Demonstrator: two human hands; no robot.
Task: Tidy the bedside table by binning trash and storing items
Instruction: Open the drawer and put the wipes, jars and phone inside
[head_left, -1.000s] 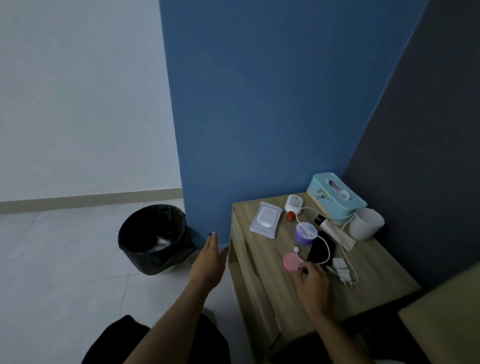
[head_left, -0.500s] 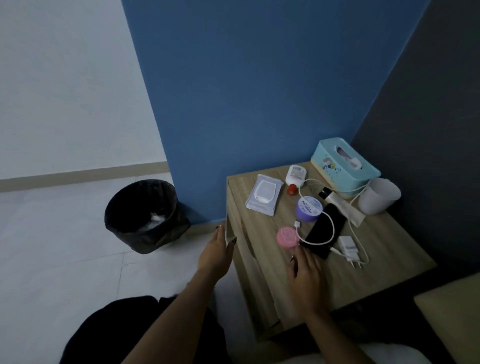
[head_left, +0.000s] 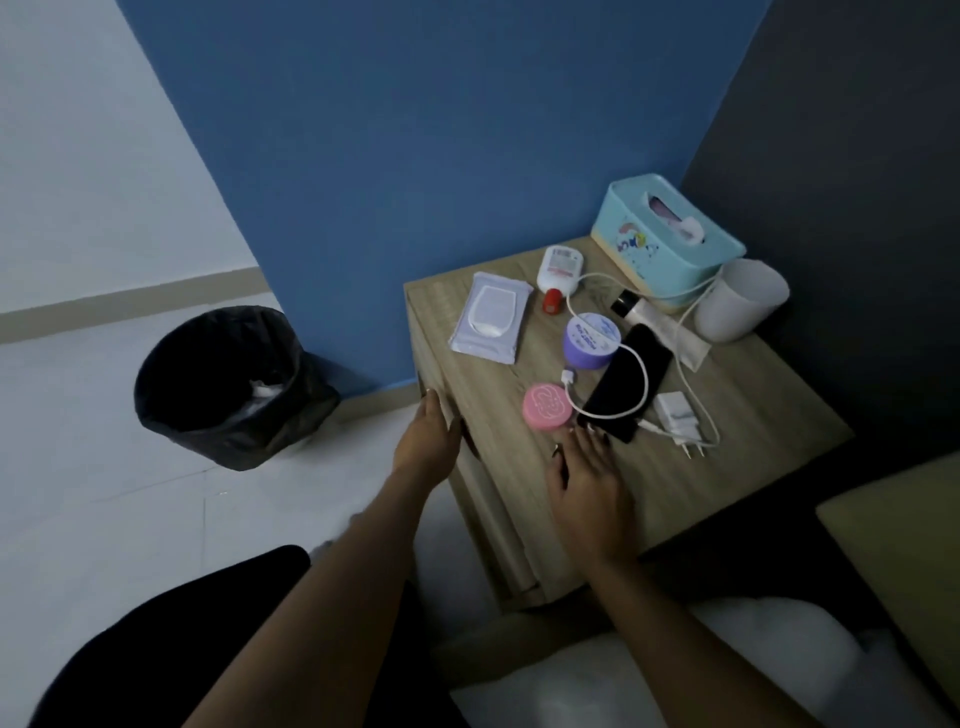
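Bedroom, probably (bedside table (head_left: 727, 467), pillow (head_left: 727, 670)).

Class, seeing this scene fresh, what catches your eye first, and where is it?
The cluttered bedside table draws the eye, a pale blue tissue box at its back corner, a pink round case beside a black phone near the front. The right hand lies flat by the phone, the left hand at the table's left edge. A black bin stands on the floor to the left.

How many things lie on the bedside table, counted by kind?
Wipes and tissues: 2, wipes pack, tissue box
Bottles and tubes: 2, white bottle, tube
Round pots: 2, purple jar, pink case
Electronics: 2, phone, charger
Cups: 1, white cup
Total: 9
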